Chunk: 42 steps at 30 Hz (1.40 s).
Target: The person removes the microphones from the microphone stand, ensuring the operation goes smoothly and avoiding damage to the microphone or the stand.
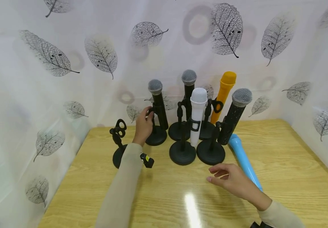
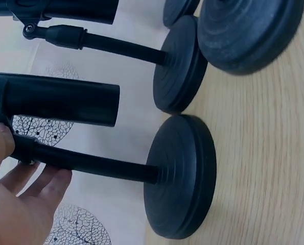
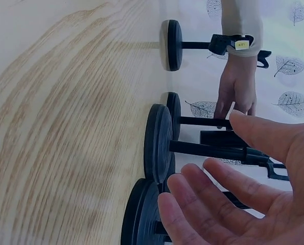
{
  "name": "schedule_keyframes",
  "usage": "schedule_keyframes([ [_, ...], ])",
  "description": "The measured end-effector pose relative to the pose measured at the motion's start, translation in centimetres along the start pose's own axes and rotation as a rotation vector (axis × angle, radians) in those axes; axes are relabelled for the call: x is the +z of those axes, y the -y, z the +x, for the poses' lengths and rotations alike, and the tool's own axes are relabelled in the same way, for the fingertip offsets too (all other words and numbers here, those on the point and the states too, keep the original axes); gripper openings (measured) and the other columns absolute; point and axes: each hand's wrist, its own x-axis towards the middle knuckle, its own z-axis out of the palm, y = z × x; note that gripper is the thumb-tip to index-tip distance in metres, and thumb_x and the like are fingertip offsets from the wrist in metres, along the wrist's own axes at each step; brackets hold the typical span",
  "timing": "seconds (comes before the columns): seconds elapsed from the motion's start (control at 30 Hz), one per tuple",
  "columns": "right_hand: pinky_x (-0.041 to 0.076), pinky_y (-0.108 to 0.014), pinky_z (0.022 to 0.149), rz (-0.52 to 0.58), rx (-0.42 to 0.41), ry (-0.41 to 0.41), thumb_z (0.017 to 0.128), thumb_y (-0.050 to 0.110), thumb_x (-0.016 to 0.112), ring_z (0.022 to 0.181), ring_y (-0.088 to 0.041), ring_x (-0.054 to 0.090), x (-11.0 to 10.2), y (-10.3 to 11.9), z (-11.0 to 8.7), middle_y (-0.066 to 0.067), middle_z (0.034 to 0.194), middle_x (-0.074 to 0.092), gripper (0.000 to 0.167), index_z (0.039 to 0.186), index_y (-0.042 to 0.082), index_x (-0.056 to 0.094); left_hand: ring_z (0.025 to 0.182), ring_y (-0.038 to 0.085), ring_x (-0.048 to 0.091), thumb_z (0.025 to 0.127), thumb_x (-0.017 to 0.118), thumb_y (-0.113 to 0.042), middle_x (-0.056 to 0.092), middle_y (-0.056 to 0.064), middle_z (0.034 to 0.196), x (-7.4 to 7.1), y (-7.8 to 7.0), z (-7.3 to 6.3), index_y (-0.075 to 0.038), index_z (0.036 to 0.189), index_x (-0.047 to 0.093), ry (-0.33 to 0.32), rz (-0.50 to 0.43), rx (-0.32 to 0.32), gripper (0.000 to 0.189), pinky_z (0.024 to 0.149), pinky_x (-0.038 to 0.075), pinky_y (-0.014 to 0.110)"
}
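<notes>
My left hand (image 1: 143, 128) grips the upper part of a black microphone stand (image 1: 156, 136), just below its clip. That clip holds a black microphone with a grey mesh head (image 1: 159, 107). In the left wrist view, the fingers (image 2: 53, 186) lie around the stand's pole (image 2: 95, 161), and the round base (image 2: 180, 176) is upright on the table. Relaxed and holding nothing, my right hand (image 1: 235, 182) hovers over the table beside a light blue microphone (image 1: 245, 161) lying there. Its fingers are loosely bent and apart in the right wrist view.
Right of the left hand stand several stands with a white microphone (image 1: 198, 107), an orange one (image 1: 223, 95), a back black one (image 1: 189, 80) and a tilted black one (image 1: 233, 118). A stand with an empty clip (image 1: 119, 148) is at left. Leaf-printed cloth (image 1: 158, 63) hangs behind.
</notes>
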Motion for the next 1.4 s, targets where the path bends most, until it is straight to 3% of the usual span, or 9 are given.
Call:
schedule_keyframes([
  [0.27,0.058,-0.029,0.076,-0.007,-0.008,0.01,0.091,0.024,0.079,0.094,-0.019,0.068,-0.3,0.1,-0.3,-0.015,0.114,0.071,0.039,0.116,-0.005,0.071,0.122,0.031,0.06,0.111,0.043,-0.019,0.062,0.017,0.13,-0.7,-0.6,-0.7,-0.005,0.141,0.052,0.059,0.09,0.067,0.034,0.096,0.051,0.048],
  [0.47,0.058,-0.03,0.075,-0.023,-0.022,0.004,0.091,0.022,0.079,0.093,-0.019,0.068,-0.5,0.2,-0.3,-0.015,0.113,0.071,0.038,0.116,-0.005,0.071,0.122,0.029,0.061,0.112,0.039,-0.019,0.062,0.016,0.131,-0.7,-0.7,-1.7,-0.008,0.144,0.049,0.089,0.062,0.072,0.035,0.094,0.052,0.047],
  [0.73,0.058,-0.032,0.077,-0.017,-0.01,0.003,0.091,0.022,0.078,0.093,-0.02,0.069,-0.9,0.4,-0.5,-0.016,0.114,0.071,0.039,0.117,-0.007,0.07,0.116,0.028,0.063,0.111,0.042,-0.015,0.063,0.017,0.123,-0.8,-0.5,-2.1,-0.005,0.139,0.052,0.083,0.05,0.151,0.032,0.095,0.052,0.045],
  [0.87,0.058,-0.031,0.078,-0.011,0.013,0.006,0.091,0.026,0.079,0.095,-0.02,0.068,-0.9,0.4,-0.5,-0.015,0.114,0.071,0.042,0.118,-0.005,0.07,0.112,0.027,0.064,0.111,0.041,-0.018,0.065,0.016,0.118,-1.2,-0.4,-2.7,-0.006,0.138,0.052,0.111,0.038,0.15,0.032,0.093,0.052,0.045],
  [1.4,0.057,-0.027,0.078,-0.009,0.013,0.005,0.091,0.028,0.078,0.096,-0.02,0.068,-0.9,0.6,-0.6,-0.015,0.116,0.07,0.044,0.119,-0.004,0.07,0.114,0.028,0.065,0.111,0.043,-0.022,0.065,0.014,0.124,-1.9,-0.1,-5.7,-0.008,0.139,0.053,0.141,0.038,0.136,0.033,0.094,0.053,0.047],
])
